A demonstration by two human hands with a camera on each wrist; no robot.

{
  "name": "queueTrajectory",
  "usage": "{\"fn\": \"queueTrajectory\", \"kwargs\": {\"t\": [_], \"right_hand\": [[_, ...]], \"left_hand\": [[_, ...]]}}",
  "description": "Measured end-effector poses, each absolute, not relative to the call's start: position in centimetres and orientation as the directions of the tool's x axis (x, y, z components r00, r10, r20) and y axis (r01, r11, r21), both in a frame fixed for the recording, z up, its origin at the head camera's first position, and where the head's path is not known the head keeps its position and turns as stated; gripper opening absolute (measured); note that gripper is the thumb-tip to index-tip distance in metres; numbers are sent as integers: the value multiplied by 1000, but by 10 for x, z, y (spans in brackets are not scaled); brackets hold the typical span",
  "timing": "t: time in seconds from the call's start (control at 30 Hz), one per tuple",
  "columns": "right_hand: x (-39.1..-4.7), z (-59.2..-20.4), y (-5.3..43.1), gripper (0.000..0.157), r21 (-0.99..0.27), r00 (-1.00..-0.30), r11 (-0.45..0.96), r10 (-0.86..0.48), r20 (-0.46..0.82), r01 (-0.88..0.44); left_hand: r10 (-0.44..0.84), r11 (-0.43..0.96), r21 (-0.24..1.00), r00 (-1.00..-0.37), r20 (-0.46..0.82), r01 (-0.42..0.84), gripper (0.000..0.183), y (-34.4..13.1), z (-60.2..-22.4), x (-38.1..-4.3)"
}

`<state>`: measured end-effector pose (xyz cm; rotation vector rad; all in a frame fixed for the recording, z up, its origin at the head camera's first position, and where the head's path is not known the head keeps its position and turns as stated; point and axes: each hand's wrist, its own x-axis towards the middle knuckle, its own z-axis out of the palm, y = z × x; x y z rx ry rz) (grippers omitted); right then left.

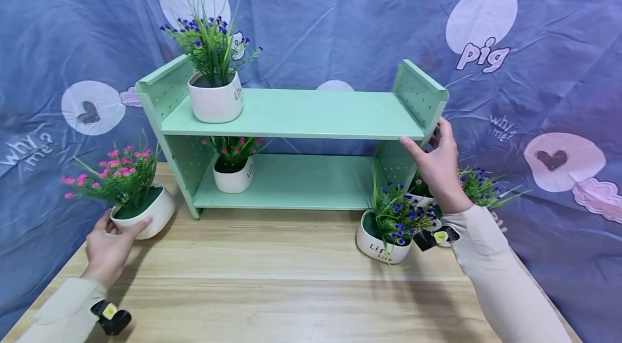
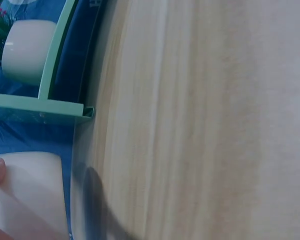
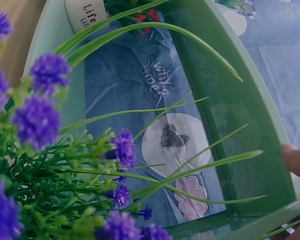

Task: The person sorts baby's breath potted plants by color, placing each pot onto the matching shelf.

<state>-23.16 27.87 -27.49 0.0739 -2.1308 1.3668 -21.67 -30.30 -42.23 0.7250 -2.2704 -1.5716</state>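
My left hand grips a white flower pot with pink flowers, thumb along its front. The pot is tilted, left of the green two-tier shelf; in the left wrist view, it hangs beside the shelf's side panel. My right hand holds the shelf's right side panel, its thumb at the front edge of the upper board and the fingers around the outer side. A pot with blue-purple flowers stands at the upper board's left end. Below it, a pot with pink-red flowers sits on the lower board.
On the wooden table, a white pot with blue-purple flowers stands before the shelf's right end. More potted flowers are behind my right forearm, partly hidden. A blue printed cloth hangs behind the shelf.
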Motion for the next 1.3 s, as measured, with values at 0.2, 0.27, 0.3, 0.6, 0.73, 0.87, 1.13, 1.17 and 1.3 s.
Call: {"fn": "queueTrajectory", "kwargs": {"t": [0.2,0.27,0.3,0.6,0.73,0.87,1.13,1.17,1.3], "right_hand": [[-232,-275,278,72,-815,-820,462,269,504,-349],[-232,-275,278,71,-815,-820,461,270,505,-351],[-232,-275,277,71,-815,-819,459,269,507,-353],[-234,-275,275,71,-819,-818,451,276,505,-354],[-234,-275,277,70,-819,-812,448,282,511,-360],[-234,-276,277,70,-819,-811,448,283,511,-360],[-234,-275,277,71,-824,-817,442,283,503,-355],[-234,-275,277,71,-824,-816,442,283,504,-355],[-233,-275,277,70,-822,-816,445,282,504,-354]], "left_hand": [[-542,299,920,-839,-57,-256,97,-303,-423,-203],[-534,316,911,-843,-61,-266,96,-301,-420,-197],[-530,323,908,-846,-59,-266,95,-299,-418,-193],[-507,346,904,-861,-45,-251,91,-285,-414,-173],[-485,324,916,-873,-56,-238,93,-275,-416,-169],[-459,316,926,-888,-41,-207,92,-267,-420,-165],[-398,237,958,-916,-54,-160,92,-270,-442,-166],[-390,236,959,-919,-55,-158,93,-269,-444,-167],[-364,189,971,-929,-67,-145,92,-263,-446,-165]]}}
